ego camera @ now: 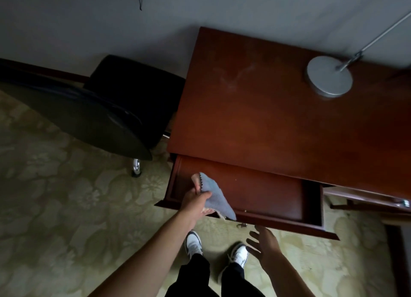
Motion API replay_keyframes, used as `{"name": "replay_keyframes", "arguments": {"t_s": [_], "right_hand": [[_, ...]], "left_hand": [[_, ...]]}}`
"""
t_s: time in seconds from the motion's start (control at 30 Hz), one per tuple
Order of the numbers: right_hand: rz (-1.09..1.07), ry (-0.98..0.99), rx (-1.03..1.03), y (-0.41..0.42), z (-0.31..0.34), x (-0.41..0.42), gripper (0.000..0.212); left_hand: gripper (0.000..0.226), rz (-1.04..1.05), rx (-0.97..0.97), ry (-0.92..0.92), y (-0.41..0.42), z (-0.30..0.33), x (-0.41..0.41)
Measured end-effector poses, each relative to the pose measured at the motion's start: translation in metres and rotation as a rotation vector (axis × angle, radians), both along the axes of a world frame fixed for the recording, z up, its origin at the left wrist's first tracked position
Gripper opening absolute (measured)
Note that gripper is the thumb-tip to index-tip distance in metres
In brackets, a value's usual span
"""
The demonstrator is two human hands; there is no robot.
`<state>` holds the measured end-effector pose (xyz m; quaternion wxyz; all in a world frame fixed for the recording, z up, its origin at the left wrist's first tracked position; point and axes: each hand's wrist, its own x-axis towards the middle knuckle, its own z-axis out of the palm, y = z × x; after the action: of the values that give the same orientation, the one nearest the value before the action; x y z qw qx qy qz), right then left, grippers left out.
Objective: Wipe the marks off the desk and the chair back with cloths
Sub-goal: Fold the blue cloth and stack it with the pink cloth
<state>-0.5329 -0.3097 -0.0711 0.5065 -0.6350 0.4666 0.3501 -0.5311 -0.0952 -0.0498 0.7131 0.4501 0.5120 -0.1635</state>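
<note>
Head view: left hand (195,200) pinches a soft blue-grey cloth (213,196) over the open wooden drawer (255,190), grip firm, likely lifting it out; right hand (264,244) hangs spread and empty. Pale smudges (235,76) mark the reddish-brown surface (278,123) beyond; black chair back (77,109) waits leftward.
</note>
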Motion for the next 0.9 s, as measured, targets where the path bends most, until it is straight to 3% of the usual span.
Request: {"name": "replay_keyframes", "arguments": {"t_s": [0.13, 0.33, 0.53, 0.6, 0.67, 0.73, 0.83, 0.9], "right_hand": [[-0.09, -0.034, 0.025, -0.005, 0.006, 0.015, 0.017], [-0.097, 0.018, 0.027, -0.008, -0.001, 0.021, 0.021], [-0.16, 0.024, 0.037, -0.009, 0.0, 0.024, 0.02], [-0.175, 0.033, 0.046, -0.008, 0.001, 0.028, 0.02], [-0.16, 0.05, 0.057, -0.007, 0.002, 0.03, 0.021], [-0.147, 0.055, 0.077, -0.006, 0.003, 0.03, 0.022], [-0.168, 0.067, 0.094, -0.009, 0.005, 0.031, 0.024], [-0.188, 0.067, 0.111, -0.011, 0.005, 0.034, 0.024]], "left_hand": [[0.022, -0.085, 0.02, -0.037, 0.008, -0.022, 0.027], [0.011, -0.388, 0.544, 0.198, 0.041, -0.048, 0.008], [0.013, -0.312, 0.713, 0.115, 0.02, -0.026, -0.033], [0.012, -0.39, 0.873, 0.028, 0.012, -0.024, -0.046], [0.01, -0.553, 1.059, -0.123, 0.007, -0.028, -0.042], [0.014, -0.81, 1.094, -0.192, 0.008, -0.032, -0.024], [0.042, -1.294, 0.964, -0.007, 0.016, -0.042, -0.003], [0.056, -1.489, 0.908, 0.097, 0.02, -0.049, 0.002]]}}
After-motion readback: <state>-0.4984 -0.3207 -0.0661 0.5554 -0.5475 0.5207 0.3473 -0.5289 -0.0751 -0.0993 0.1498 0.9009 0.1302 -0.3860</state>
